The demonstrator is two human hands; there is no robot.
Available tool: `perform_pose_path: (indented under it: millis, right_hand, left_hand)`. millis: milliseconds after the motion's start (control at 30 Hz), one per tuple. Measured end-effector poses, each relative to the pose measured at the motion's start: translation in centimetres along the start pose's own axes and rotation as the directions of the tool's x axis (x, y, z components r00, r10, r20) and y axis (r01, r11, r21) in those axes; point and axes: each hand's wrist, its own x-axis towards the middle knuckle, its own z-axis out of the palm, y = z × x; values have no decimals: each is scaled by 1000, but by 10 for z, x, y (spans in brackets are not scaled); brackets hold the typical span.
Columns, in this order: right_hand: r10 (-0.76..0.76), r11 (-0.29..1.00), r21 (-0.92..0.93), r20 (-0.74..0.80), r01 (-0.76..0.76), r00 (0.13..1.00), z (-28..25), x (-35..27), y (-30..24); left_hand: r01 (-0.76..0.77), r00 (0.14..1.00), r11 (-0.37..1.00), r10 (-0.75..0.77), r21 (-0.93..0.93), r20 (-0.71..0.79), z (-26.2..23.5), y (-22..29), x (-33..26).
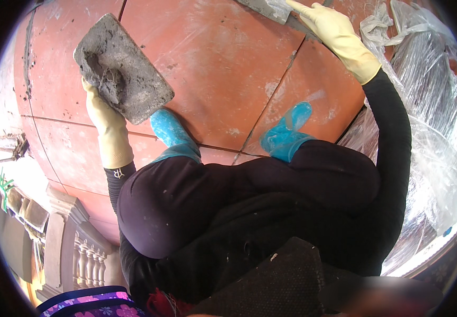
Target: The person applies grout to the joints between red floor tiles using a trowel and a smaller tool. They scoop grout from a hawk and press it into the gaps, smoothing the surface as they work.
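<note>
Left hand [101,113]: pale rubber glove, fingers closed under a grey mortar board [123,68], held flat and raised at the near left. Board is rectangular and rough, its long axis running from far left to near right, with a lump of wet grey mortar [107,79] on its near-left half.

Right hand [334,31]: same glove, arm stretched far right, fingers wrapped round the handle of a flat grey trowel [271,8], blade pointing left. The mortar lies left of and nearer than the trowel; the left hand is nearer it.

Blue boots [284,134]: glossy, on red floor tiles [223,63], dusty and smooth.

Plastic sheet [429,105]: clear, crinkled, at the right.

Stone railing [80,248]: pale, near left.
</note>
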Motion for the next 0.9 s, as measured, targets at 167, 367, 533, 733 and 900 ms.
perform_pose_path:
  millis: [167, 367, 533, 733, 900]
  right_hand:
    - [15, 999, 50, -36, -14, 999, 26, 5, 10]
    - [54, 998, 43, -8, -53, 999, 52, -16, 24]
    - [55, 998, -33, -2, -55, 999, 57, -35, 28]
    - [85, 996, -28, 27, -84, 996, 62, -55, 38]
    - [90, 994, -61, 5, -89, 996, 72, -70, 49]
  left_hand:
    - [19, 1000, 1000, -19, -12, 3, -6, -3, 3]
    - [12, 1000, 1000, -11, 28, -14, -2, -3, 3]
    - [45, 999, 999, -45, 10, -18, -1, -3, 4]
    - [33, 999, 998, -32, 61, -16, 1, -4, 1]
    - [70, 997, 996, -68, 54, -32, 6, -4, 1]
